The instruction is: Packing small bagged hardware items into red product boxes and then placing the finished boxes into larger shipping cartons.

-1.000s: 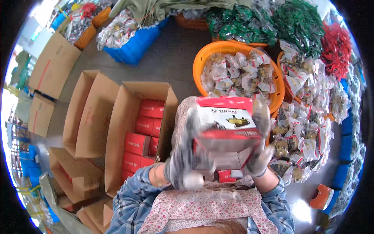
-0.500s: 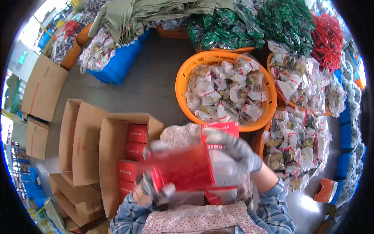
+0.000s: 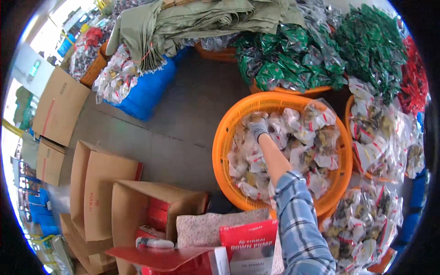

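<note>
Down at the lower left, my gloved left hand (image 3: 156, 243) grips an open red cardboard box (image 3: 197, 265), its fingers over the far side. The box's red flap (image 3: 158, 257) stands out toward me, and its inside is hidden. My right arm stretches forward into a large orange plastic basket (image 3: 222, 156). There my gloved right hand (image 3: 260, 127) has its fingers closed on a clear plastic bag (image 3: 261, 116) among several similar bags with white and red labels. A second red box with a white lower part (image 3: 250, 245) stands beside the first.
An open brown carton (image 3: 128, 215) with red boxes inside stands at the left. More cartons (image 3: 59, 105) lie beyond it. Bagged goods (image 3: 366, 224) are heaped at the right. Green bags (image 3: 293, 59) and a blue bin (image 3: 146, 94) stand further back.
My right hand has left the red box and reached forward into the orange basket. The box has moved down toward me, with my left hand still on it. The view has shifted.
</note>
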A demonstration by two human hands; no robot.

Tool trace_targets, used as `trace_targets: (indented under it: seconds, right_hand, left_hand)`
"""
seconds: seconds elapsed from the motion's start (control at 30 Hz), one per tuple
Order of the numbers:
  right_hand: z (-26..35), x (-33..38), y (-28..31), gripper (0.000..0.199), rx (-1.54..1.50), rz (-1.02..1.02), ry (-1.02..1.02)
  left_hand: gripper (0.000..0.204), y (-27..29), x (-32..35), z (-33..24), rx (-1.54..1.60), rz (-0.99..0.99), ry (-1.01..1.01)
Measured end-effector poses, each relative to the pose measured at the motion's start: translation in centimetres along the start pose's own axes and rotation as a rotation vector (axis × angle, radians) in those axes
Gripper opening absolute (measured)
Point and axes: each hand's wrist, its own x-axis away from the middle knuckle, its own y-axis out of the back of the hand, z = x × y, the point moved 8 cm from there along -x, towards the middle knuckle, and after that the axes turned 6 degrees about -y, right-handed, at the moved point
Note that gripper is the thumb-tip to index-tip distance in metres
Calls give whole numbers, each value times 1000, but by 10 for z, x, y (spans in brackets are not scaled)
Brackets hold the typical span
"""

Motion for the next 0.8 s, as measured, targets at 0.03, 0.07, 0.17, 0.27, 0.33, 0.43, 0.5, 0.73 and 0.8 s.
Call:
trace_targets:
  seconds: [0.03, 0.07, 0.17, 0.27, 0.33, 0.43, 0.5, 0.73, 0.8]
  right_hand:
    - [2, -12, -5, 51, 85, -30, -33]
    - [3, -22, -9, 57, 171, -64, -65]
    - [-1, -42, -13, 73, 442, -175, -164]
    - [-14, -42, -1, 76, 443, -200, -142]
    - [-25, -26, 25, 69, 252, -181, -43]
    - [-23, 43, 36, 62, -576, 68, 163]
    - [3, 115, 51, 68, -796, 264, 113]
    - [139, 412, 123, 71, -873, 467, 538]
    - [149, 469, 140, 70, -800, 380, 621]
  left_hand:
    - [74, 0, 0, -4, -13, -10, 1]
    - [75, 0, -1, -6, -22, -18, 3]
    - [81, 1, -3, -7, -38, -41, 11]
    - [86, 3, -6, -6, -33, -58, 20]
    - [90, 4, -8, -1, -14, -57, 23]
    - [95, 3, -9, -2, -5, -70, 28]
    - [99, 2, -9, -1, 12, -65, 29]
    - [77, -10, 24, 3, -198, 333, -165]
    - [73, -5, 51, 26, -288, 266, -226]
